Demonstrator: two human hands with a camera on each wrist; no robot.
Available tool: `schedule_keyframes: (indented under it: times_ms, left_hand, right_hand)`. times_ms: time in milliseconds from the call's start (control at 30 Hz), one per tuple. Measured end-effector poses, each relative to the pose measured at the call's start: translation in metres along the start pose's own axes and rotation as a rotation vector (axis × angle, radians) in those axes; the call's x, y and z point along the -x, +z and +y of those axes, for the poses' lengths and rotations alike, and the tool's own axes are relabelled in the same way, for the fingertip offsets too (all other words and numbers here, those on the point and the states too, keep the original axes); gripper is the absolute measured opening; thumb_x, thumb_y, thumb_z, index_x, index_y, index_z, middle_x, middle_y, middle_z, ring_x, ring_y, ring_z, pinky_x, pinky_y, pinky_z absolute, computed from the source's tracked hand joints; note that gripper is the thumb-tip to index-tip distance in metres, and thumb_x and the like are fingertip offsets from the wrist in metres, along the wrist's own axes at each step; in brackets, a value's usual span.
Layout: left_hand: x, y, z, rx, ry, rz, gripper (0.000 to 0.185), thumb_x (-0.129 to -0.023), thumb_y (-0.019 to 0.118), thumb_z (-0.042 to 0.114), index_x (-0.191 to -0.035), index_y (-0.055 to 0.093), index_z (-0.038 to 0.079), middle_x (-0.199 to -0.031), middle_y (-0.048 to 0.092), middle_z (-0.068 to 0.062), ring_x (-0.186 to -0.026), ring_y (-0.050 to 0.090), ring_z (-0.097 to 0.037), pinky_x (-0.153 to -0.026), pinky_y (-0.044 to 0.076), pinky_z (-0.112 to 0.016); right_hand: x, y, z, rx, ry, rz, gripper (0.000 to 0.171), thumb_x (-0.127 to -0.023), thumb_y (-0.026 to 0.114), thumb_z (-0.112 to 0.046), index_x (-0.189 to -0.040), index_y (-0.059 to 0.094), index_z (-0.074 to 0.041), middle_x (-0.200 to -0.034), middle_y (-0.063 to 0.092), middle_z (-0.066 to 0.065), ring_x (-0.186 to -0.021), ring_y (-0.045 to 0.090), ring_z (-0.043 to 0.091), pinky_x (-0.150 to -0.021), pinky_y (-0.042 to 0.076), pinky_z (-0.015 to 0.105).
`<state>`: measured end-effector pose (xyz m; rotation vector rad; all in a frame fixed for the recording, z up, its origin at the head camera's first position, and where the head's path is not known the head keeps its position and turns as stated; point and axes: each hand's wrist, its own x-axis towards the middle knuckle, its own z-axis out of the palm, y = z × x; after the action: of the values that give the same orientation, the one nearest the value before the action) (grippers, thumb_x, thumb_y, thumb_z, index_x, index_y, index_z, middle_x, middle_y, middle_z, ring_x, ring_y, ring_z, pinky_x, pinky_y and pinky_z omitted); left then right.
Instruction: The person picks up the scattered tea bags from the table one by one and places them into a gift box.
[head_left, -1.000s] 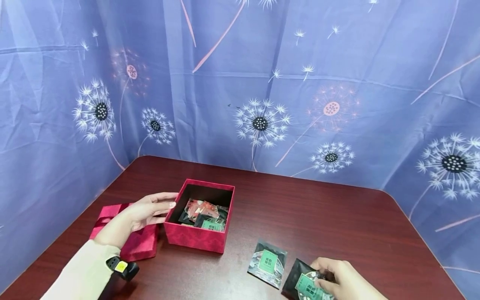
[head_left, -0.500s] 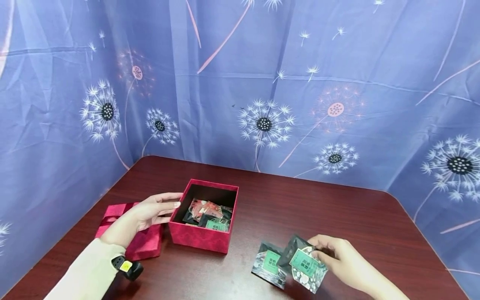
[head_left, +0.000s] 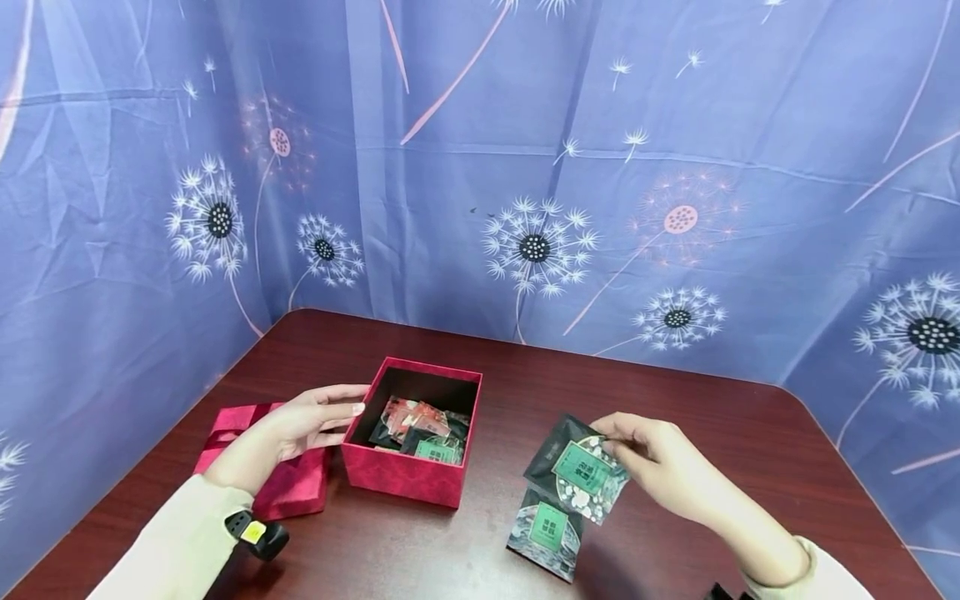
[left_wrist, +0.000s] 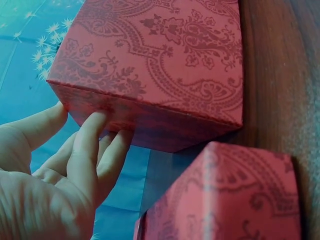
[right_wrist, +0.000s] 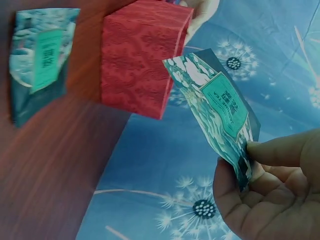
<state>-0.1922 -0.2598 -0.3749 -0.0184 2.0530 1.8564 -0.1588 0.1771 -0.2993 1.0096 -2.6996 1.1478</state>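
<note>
Her left hand (head_left: pixel 303 423) lay flat against the red box (head_left: pixel 408 467), steadying it, while her right hand (head_left: pixel 652 458) pinched a packet (head_left: pixel 577 471) lifted just right of it.

Dark sachet (head_left: pixel 576 468) with green label and white floral print, pinched at one edge by right hand (head_left: pixel 648 460), lifted above desk (head_left: pixel 675 433), tilted. Second same sachet (head_left: pixel 550 531) flat on desk just below it. Red patterned box (head_left: pixel 408 433), open, upright, holding several sachets, touched on its side by left hand (head_left: pixel 300 421) with straight fingers.
</note>
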Motion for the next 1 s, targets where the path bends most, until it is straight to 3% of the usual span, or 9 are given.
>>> schedule_keyframes:
  times_ms: [333,667,1000]
  left_hand:
    - [0.002,-0.002,0.001,0.008,0.004,-0.017,0.065,-0.095,0.056,0.026,-0.148,0.029,0.001,-0.143,0.045,-0.022,-0.128,0.048,-0.033,-0.098,0.047,-0.040]
    - [0.003,-0.002,0.003,0.005,0.005,-0.027,0.064,-0.096,0.055,0.026,-0.148,0.027,0.001,-0.144,0.043,-0.022,-0.129,0.046,-0.033,-0.099,0.046,-0.041]
    - [0.000,-0.001,0.001,0.013,0.001,-0.031,0.065,-0.096,0.056,0.025,-0.148,0.027,0.001,-0.144,0.044,-0.021,-0.130,0.045,-0.034,-0.099,0.046,-0.041]
  right_hand:
    - [-0.037,0.007,-0.013,-0.025,0.044,-0.016,0.016,-0.091,0.057,0.001,-0.100,0.068,-0.005,-0.084,0.066,-0.001,-0.067,0.053,0.000,-0.058,0.047,0.021]
    - [-0.071,0.016,-0.023,-0.041,0.014,0.011,0.016,-0.090,0.057,0.002,-0.102,0.068,-0.001,-0.086,0.066,0.004,-0.065,0.048,0.001,-0.058,0.043,0.021]
    - [-0.107,0.032,-0.026,-0.045,-0.042,-0.047,0.020,-0.090,0.054,0.002,-0.104,0.068,0.000,-0.091,0.066,0.008,-0.068,0.049,0.008,-0.062,0.042,0.022]
